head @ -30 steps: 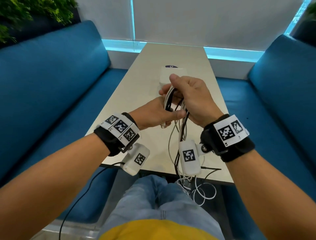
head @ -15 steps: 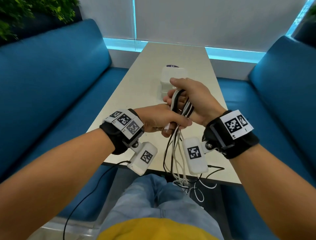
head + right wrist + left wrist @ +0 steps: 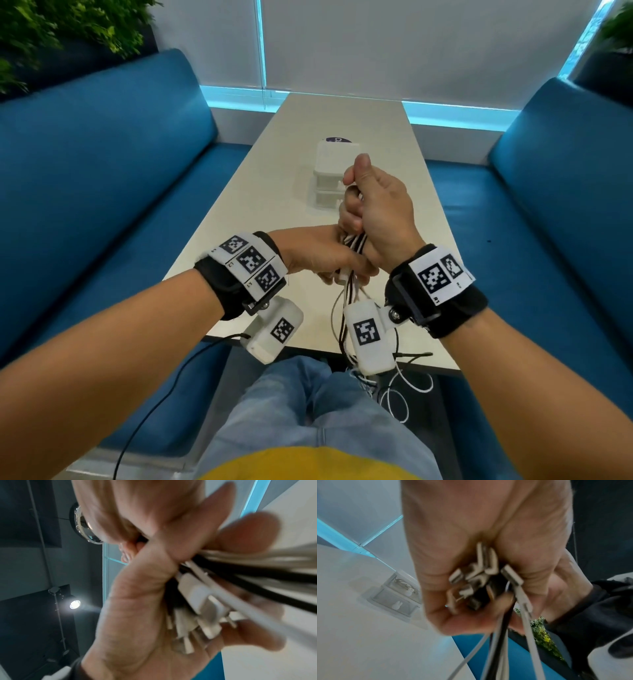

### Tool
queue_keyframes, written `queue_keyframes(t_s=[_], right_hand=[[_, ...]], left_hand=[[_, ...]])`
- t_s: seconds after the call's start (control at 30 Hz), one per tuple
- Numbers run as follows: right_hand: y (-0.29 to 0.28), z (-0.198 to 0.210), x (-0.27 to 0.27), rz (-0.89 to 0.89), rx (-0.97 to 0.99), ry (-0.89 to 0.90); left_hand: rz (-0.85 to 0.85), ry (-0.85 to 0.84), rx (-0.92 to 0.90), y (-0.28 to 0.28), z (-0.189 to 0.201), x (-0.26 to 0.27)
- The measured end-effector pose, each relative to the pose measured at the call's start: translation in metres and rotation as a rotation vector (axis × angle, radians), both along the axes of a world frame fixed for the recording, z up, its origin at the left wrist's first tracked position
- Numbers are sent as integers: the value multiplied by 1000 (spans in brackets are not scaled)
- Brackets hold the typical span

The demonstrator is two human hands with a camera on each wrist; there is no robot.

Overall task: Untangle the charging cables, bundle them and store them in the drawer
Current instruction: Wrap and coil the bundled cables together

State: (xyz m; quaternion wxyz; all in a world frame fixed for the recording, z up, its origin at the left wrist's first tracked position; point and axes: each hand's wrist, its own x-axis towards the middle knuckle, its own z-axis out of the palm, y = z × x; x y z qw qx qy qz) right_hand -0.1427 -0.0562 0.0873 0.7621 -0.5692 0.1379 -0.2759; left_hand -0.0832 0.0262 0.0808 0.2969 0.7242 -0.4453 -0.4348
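At the left of the head view, the blue sofa is flanking the table. The left hand is curling around the charging cables just above the table's near edge. The left wrist view is showing this hand's fingers closed on a cluster of white and black connector plugs, with the free lengths hanging below the fist.

Moving right, the drawer unit is standing at mid-table beyond the hands. Its two drawers are appearing closed in the left wrist view; the upper one seems to contain some cable already, though blur is limiting certainty.

The right hand is gripping the upper part of the same bundle, fingers wrapped fully around it, thumb raised on top. Both hands are touching each other at the bundle.

Compared with one second ago, the right hand is standing more upright and its thumb is pointing upward, while the left hand is lying lower and closer to the wrist camera of the right arm. The loose tails are still dangling over the table edge toward the person's lap.

Judgement: the plug ends are being gathered and aligned, so untangling appears largely complete. Coiling the hanging tails and opening a drawer are not yet done.
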Motion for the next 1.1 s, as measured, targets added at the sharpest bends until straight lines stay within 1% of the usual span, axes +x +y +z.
queue_keyframes(t_s=[0.07, 0.1, 0.13, 0.23, 0.27, 0.33, 0.4, 0.47, 0.53, 0.63, 0.7, 0.73, 0.87, 0.93, 1.0, 1.1], right_hand=[[1, -3, 0, -13, 6, -24], [2, -4, 0, -17, 4, -35], [2, -4, 1, -22, 8, -45], [0, 0, 0, -48, 69, -41], [-2, 0, 0, -47, 90, -31], [-8, 0, -3, -2, 132, -22], [-11, 0, -6, 73, 161, -8], [-13, 0, -8, 102, 164, 29], [-11, -1, -7, 53, 151, 63], [-6, -3, -4, -69, 80, 75], [-3, -5, -2, -87, 70, 57], [-2, -5, -2, -83, 62, 49], [-1, -6, 0, -36, 17, -4], [-1, -6, 1, -22, -12, -18], [-1, -5, 0, -22, -78, -16], [-2, -4, 0, -44, -218, 20]], left_hand=[[-9, -59, 14, 1, 1, -1], [19, -45, -12, 1, -1, 0], [64, -6, -54, 1, -3, 1], [209, 182, -158, -4, -12, -3], [260, 233, -166, -7, -15, -6], [319, 270, -160, -12, -18, -11], [297, 299, -153, -13, -19, -13], [235, 307, -128, -12, -17, -12], [185, 249, -94, -11, -17, -12], [161, 138, -82, -12, -20, -9], [139, 47, -87, -10, -23, -7], [150, 32, -108, -9, -24, -5], [233, 89, -323, -6, -23, 0], [244, 145, -315, -5, -24, -2], [222, 201, -271, -5, -25, -6], [211, 153, -216, -10, -26, -9]])
